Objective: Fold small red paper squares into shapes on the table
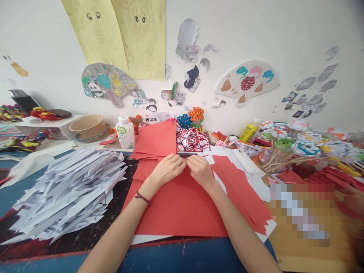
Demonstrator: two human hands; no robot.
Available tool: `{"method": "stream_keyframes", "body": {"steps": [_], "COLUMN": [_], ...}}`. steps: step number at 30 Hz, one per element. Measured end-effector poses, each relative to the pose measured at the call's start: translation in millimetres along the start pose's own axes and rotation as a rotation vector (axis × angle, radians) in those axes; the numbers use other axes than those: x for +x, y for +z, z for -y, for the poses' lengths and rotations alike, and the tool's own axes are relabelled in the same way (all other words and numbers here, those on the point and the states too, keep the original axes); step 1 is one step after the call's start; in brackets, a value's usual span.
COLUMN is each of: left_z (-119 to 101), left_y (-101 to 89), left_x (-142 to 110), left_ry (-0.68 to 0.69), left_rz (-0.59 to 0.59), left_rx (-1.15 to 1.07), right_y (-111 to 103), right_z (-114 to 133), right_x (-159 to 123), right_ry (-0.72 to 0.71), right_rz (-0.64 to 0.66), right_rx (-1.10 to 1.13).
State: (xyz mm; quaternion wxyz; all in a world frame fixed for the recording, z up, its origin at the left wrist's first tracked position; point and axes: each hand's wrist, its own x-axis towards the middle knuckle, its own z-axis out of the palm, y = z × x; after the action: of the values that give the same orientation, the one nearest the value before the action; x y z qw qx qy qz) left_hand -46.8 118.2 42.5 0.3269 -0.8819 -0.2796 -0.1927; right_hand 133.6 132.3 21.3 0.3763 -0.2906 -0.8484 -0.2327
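Note:
My left hand (pixel 170 168) and my right hand (pixel 200 170) meet above a large sheet of red paper (pixel 182 212). Their fingers are closed in pinches, tip to tip. A small bit of red paper (pixel 185 160) shows between the fingertips; most of it is hidden by the fingers. Just beyond my left hand lies a stack of smaller red paper squares (pixel 156 138). To the right of my right hand, cut red sheets (pixel 236 185) overlap on white paper (pixel 271 227). A dark cord bracelet (pixel 142 198) circles my left wrist.
A heap of folded white paper strips (pixel 74 189) covers the left. At the back stand a white bottle (pixel 125 132), a round bowl (pixel 87 127) and red-white folded paper pieces (pixel 193 140). Paper flowers on sticks (pixel 287 146) lie right. Another person's blurred hand (pixel 355 201) shows at the right edge.

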Motion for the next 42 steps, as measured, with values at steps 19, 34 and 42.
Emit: {"method": "stream_keyframes", "body": {"steps": [19,34,42], "left_z": [60.6,-0.6,3.7], "left_y": [-24.9,-14.9,-14.1], "left_x": [-34.6,1.6,-1.8], "left_ry": [-0.248,-0.218,-0.232], "left_rz": [0.044,0.056,0.054], "left_rx": [0.012,0.039,-0.047], "right_y": [-7.2,-19.7,-18.5], "right_z": [-36.9,-5.1,-4.4], "right_x": [-9.6,8.1,12.1], "right_ry": [0.211,0.037,-0.161], "right_rz": [-0.155,0.031,0.087], "right_rx": [-0.053,0.003,-0.149]}}
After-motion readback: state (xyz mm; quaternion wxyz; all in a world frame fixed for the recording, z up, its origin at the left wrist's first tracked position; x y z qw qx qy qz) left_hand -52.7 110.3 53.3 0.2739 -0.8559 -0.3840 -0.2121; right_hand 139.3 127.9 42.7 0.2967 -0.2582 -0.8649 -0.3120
